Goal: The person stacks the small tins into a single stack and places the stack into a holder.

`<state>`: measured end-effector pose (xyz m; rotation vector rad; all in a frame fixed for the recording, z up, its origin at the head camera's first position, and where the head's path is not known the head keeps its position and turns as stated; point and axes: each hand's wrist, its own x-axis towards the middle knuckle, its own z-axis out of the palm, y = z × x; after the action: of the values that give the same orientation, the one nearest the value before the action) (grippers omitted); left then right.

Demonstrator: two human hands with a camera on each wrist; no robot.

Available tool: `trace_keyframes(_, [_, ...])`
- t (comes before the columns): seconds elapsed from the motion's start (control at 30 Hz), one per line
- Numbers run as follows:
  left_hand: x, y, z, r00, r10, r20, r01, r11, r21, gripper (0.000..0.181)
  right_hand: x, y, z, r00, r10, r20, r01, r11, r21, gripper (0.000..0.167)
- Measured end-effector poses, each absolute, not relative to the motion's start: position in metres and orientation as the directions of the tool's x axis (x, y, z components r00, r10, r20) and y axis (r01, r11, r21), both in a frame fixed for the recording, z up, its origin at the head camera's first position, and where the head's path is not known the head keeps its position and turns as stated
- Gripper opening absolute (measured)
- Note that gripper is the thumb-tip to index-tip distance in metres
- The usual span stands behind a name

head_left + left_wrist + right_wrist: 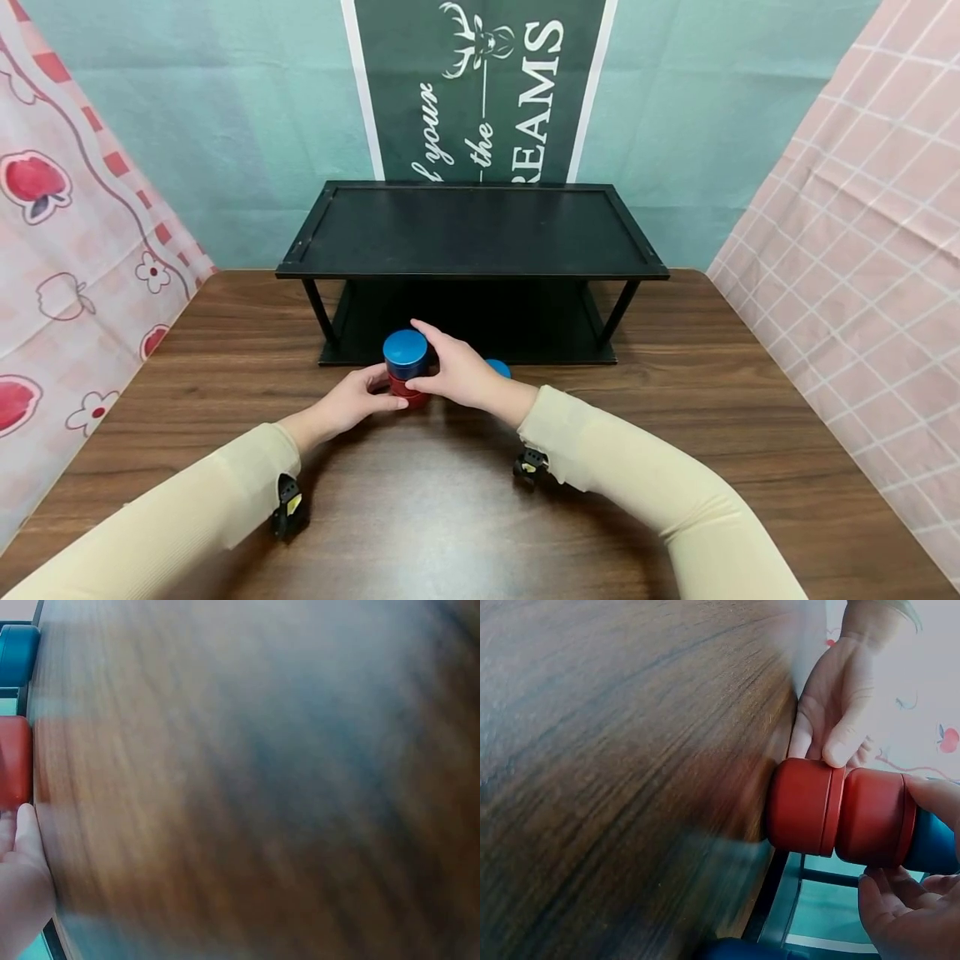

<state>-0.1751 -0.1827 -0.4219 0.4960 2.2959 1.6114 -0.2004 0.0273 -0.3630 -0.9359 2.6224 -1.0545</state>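
Observation:
Two red lidded canisters stand one on the other, the lower red canister (802, 806) on the wooden table and the upper red canister (874, 817) above it. A blue canister (406, 350) tops the stack. My left hand (351, 402) holds the lower red canister from the left, thumb in front. From the right, my right hand (461, 371) pinches the upper red canister near its lid, with the thumb reaching the blue one. Another blue canister (498, 367) shows partly behind the right wrist.
A black two-tier rack (480, 233) stands at the back of the wooden table (442, 500), right behind the stack. Its upper shelf overhangs on slanted posts. Fabric hangs behind and on both sides.

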Motion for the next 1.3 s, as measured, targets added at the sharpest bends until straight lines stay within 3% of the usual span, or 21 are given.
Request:
trace_keyframes(0.3, [-0.176, -0.183, -0.423, -0.905, 0.424, -0.048, 0.097, 0.313, 0.945, 0.057, -0.204, 0.046, -0.363, -0.775, -0.626, 0.091, -0.502, 0.522, -0.69, 0.089])
trace_keyframes(0.53, [-0.175, -0.185, -0.423, -0.905, 0.421, -0.056, 0.096, 0.331, 0.939, 0.059, -0.208, 0.088, -0.37, -0.822, -0.566, 0.059, -0.455, 0.592, -0.665, 0.084])
trace_keyframes(0.87, [-0.175, -0.184, -0.423, -0.902, 0.429, -0.052, 0.094, 0.313, 0.945, 0.058, -0.211, 0.113, -0.377, -0.841, -0.539, 0.051, -0.44, 0.626, -0.644, 0.081])
trace_keyframes(1.1, [-0.175, -0.185, -0.424, -0.901, 0.43, -0.053, 0.094, 0.314, 0.945, 0.058, -0.205, 0.122, -0.382, -0.817, -0.574, -0.058, -0.433, 0.677, -0.595, 0.083])
trace_keyframes(1.3, [-0.176, -0.184, -0.423, -0.9, 0.432, -0.053, 0.102, 0.327, 0.94, 0.059, -0.203, 0.124, -0.385, -0.807, -0.582, -0.1, -0.434, 0.699, -0.569, 0.071])
